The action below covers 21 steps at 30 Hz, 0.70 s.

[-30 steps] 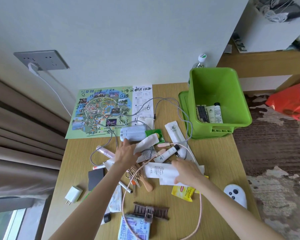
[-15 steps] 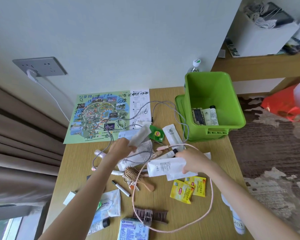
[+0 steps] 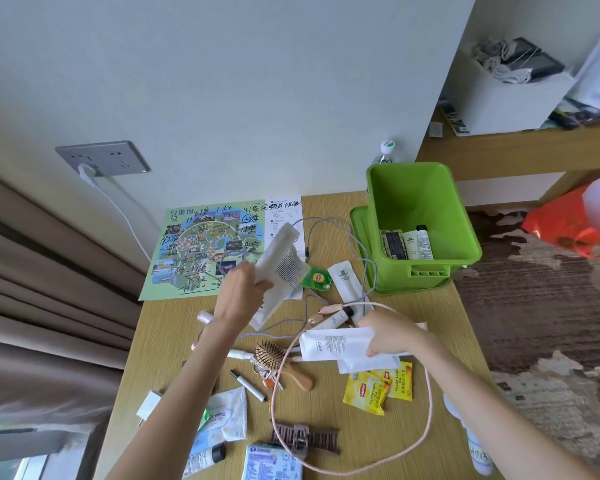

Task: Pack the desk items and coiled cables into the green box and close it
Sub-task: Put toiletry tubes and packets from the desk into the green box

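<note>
The green box (image 3: 426, 188) stands open at the desk's back right on its lid (image 3: 357, 220), with a dark pouch and two small bottles (image 3: 420, 242) inside. My left hand (image 3: 241, 294) grips a bundle of white packets (image 3: 279, 263), lifted above the desk left of the box. My right hand (image 3: 390, 332) holds white sachets (image 3: 333, 346) just above the desk, in front of the box. A pink cable (image 3: 428, 389) loops under my right arm. A grey cable (image 3: 352, 244) trails towards the box.
On the desk lie a hairbrush (image 3: 274, 356), yellow tea bags (image 3: 378, 384), a green tea bag (image 3: 317, 278), a pen (image 3: 248, 384), a brown hair clip (image 3: 303, 438), wipes (image 3: 227, 415), a white charger (image 3: 149, 405) and a map (image 3: 201, 247). A wall socket (image 3: 103, 159) is at left.
My left hand has lifted its white packets off the desk, up and towards the box. My right hand has raised its sachets slightly. The view has tilted upward.
</note>
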Motion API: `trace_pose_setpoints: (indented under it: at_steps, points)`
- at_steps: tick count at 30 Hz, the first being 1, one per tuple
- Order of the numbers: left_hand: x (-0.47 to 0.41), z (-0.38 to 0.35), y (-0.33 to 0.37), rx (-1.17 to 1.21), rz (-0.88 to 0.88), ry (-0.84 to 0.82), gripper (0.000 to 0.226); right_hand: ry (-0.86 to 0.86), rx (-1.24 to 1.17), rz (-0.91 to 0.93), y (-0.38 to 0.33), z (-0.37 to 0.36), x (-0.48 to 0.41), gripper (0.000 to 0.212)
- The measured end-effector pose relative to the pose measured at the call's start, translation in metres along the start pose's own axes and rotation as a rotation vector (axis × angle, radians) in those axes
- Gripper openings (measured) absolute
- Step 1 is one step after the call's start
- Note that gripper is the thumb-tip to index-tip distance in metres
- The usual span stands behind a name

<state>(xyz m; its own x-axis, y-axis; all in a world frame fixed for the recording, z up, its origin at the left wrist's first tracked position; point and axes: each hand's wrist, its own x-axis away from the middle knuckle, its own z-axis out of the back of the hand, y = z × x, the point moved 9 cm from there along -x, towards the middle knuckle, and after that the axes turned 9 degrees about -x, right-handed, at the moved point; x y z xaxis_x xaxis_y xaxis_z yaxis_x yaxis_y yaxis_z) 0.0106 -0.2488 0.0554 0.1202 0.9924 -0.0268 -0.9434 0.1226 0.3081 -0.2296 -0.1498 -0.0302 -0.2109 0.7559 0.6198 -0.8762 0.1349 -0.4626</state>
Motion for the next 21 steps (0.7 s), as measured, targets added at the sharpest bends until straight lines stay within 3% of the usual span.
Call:
trace_pose_setpoints:
  at_steps: [3, 5, 7, 9, 11, 14, 17, 19, 20, 21]
  points:
    - [0.002, 0.016, -0.001, 0.100, 0.035, 0.038, 0.039, 0.010, 0.052, 0.011, -0.003, -0.002, 0.003, 0.023]
    - [0.005, 0.019, -0.010, 0.270, 0.127, -0.027, 0.045, 0.016, 0.079, 0.015, -0.005, -0.003, 0.005, 0.022]
    - [0.015, 0.008, -0.018, 0.564, 0.219, -0.210, 0.038, 0.022, 0.070, 0.009, -0.007, -0.003, 0.006, 0.026]
    - [0.036, -0.014, -0.010, 0.779, 0.199, -0.483, 0.026, 0.026, 0.037, 0.025, -0.010, -0.003, 0.007, 0.020]
    - [0.060, -0.035, -0.004, 0.804, 0.168, -0.636, 0.018, 0.041, -0.004, 0.025, -0.011, -0.002, 0.008, 0.021]
    - [0.086, -0.061, -0.008, 0.730, 0.232, -0.677, 0.019, 0.102, -0.038, 0.041, -0.010, 0.002, 0.010, 0.021]
    - [0.104, -0.077, -0.015, 0.642, 0.302, -0.716, 0.030, 0.111, -0.092, 0.048, -0.009, -0.002, 0.013, 0.036]
    - [0.108, -0.081, -0.016, 0.685, 0.334, -0.740, 0.037, 0.117, -0.155, 0.063, -0.007, -0.003, 0.012, 0.023]
    - [0.109, -0.081, -0.014, 0.708, 0.328, -0.758, 0.040, 0.131, -0.198, 0.092, -0.008, -0.002, 0.012, 0.025]
    - [0.108, -0.080, -0.012, 0.730, 0.311, -0.774, 0.044, 0.133, -0.233, 0.118, -0.009, -0.003, 0.012, 0.042]
